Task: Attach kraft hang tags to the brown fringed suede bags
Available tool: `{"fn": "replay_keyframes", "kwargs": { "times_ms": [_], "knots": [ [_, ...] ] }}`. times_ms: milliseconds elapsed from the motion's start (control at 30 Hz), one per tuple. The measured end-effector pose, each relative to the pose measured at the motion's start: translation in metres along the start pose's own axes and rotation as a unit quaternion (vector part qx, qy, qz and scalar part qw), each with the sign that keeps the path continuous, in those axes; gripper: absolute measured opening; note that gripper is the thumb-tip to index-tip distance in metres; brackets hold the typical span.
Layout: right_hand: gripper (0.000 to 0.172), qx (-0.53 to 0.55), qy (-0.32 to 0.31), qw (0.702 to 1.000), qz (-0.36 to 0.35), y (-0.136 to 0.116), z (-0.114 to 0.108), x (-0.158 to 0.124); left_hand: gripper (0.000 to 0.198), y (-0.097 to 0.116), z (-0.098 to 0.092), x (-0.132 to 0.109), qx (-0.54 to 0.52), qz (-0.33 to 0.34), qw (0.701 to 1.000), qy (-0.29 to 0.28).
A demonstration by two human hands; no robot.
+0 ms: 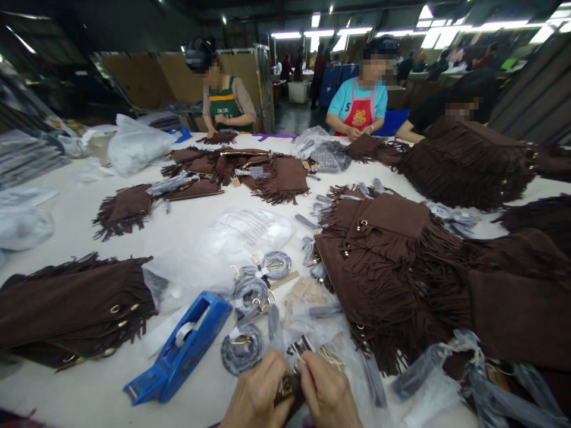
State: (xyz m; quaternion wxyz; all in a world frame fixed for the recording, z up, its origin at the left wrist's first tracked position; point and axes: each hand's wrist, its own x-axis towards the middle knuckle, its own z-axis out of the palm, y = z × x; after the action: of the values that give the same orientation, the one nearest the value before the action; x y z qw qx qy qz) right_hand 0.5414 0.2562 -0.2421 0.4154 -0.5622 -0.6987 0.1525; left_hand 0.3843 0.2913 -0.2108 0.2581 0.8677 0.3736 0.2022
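Note:
At the lower middle edge, my left hand (259, 392) is closed around a small dark brown piece (286, 387) with a gold-coloured mark on it. My right hand (330, 389) is pinched beside it, at some thin white string (300, 351). Just beyond my fingers lie clear plastic bags (328, 324). Plastic-wrapped coiled straps (241, 351) with gold clips sit ahead and to the left. The lower part of the brown piece is hidden by my hands.
A blue tape dispenser (182, 345) stands left of the coils. Brown fringed bags (388, 220) are piled on the right, with more fringed bags (66, 303) on the left. Across the white table (89, 208), a person in a green apron (227, 107) and one in a red apron (359, 113) work.

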Motion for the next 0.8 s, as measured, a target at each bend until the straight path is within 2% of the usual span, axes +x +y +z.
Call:
{"fn": "replay_keyframes", "kwargs": {
  "times_ms": [100,200,300,400,467,533,600,667,733,800],
  "knots": [
    [0.029,0.029,-0.047,0.994,0.09,0.0,-0.007,0.006,0.019,0.001,0.001,-0.002,0.009,0.036,0.998,0.04],
    [0.027,0.076,-0.049,0.986,0.143,-0.003,-0.012,0.003,0.016,0.002,-0.001,-0.004,-0.008,0.042,0.998,0.042],
    [0.023,0.078,-0.016,0.994,0.074,-0.006,-0.011,-0.004,0.016,0.002,-0.002,-0.008,-0.012,0.058,0.998,0.035],
    [0.021,0.01,0.019,1.0,-0.015,-0.006,-0.005,-0.01,0.022,0.003,0.0,-0.012,-0.021,0.04,0.998,0.036],
    [0.022,-0.033,0.012,0.999,-0.039,-0.006,-0.002,-0.01,0.022,0.006,0.0,-0.013,-0.043,-0.012,0.999,0.017],
    [0.021,-0.035,-0.017,0.999,-0.02,-0.005,-0.001,-0.007,0.026,0.009,-0.001,-0.012,-0.081,-0.099,0.991,-0.023],
    [0.025,-0.013,-0.037,0.999,0.026,-0.005,-0.002,-0.004,0.035,0.013,-0.004,-0.008,-0.132,-0.208,0.967,-0.068],
    [0.027,0.021,-0.045,0.997,0.063,-0.005,-0.004,-0.002,0.041,0.015,-0.007,-0.003,-0.186,-0.293,0.934,-0.089],
    [0.025,0.045,-0.04,0.996,0.067,-0.005,-0.008,-0.004,0.041,0.017,-0.01,0.001,-0.231,-0.33,0.911,-0.092],
    [0.024,0.044,-0.025,0.998,0.04,-0.006,-0.014,-0.007,0.04,0.018,-0.01,0.001,-0.253,-0.336,0.903,-0.088]
  ]
}}
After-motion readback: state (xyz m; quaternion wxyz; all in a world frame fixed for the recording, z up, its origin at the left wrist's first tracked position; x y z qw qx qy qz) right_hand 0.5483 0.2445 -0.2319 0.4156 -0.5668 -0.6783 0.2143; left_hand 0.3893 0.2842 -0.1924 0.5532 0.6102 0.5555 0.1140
